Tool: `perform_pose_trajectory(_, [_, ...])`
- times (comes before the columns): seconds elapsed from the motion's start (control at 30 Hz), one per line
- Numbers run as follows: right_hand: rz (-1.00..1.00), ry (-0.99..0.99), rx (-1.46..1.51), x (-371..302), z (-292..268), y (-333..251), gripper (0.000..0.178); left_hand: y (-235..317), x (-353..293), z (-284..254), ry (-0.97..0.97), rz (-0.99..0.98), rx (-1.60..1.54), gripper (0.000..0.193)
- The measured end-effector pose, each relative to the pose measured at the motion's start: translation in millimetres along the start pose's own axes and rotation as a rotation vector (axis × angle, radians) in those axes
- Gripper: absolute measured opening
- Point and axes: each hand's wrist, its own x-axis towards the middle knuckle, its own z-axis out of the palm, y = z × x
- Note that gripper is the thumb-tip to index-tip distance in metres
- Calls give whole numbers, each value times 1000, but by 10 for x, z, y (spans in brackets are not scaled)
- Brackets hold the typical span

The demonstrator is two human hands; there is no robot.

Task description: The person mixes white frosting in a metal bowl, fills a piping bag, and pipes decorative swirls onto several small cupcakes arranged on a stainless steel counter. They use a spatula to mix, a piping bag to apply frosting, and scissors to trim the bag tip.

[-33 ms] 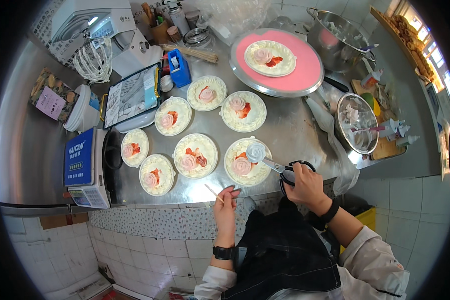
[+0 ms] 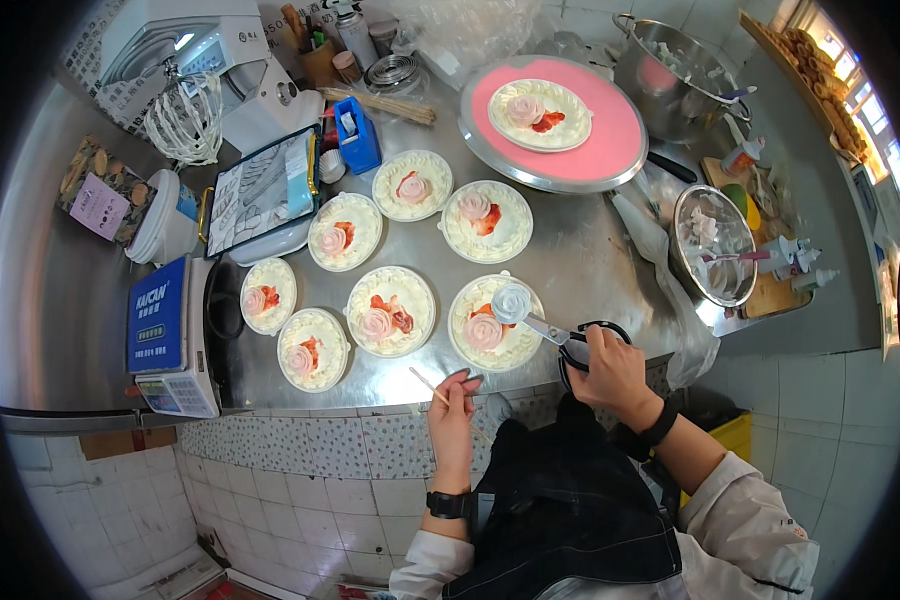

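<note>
My right hand grips a pair of scissors by its black handles. At the blade tips sits a pale blue-grey cream rose, over a small round cream-topped cake near the table's front edge. I cannot tell whether the rose touches the cake. That cake bears a pink rose and red topping. Just left of it, at the table edge, my left hand pinches a thin wooden stick. Another decorated cake stands to the left.
Several similar cakes cover the middle and left of the steel table. A pink-topped turntable carries one more. To the right lie a piping bag and a metal bowl. A scale and stand mixer stand left.
</note>
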Motion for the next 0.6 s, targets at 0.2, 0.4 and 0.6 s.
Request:
perform_pose_trajectory(0.2, [33,-1,-50,-35,69,-79,36,-24,59,42,-3,6,-39,24])
perform_pose_trajectory(0.4, [56,-8,-69,-76,111,-123,35,-47,101,67,11,8,-62,21])
perform_pose_trajectory(0.6, [90,-20,-70,-93,100,-170,37,-28,110,78,-7,2,-54,19])
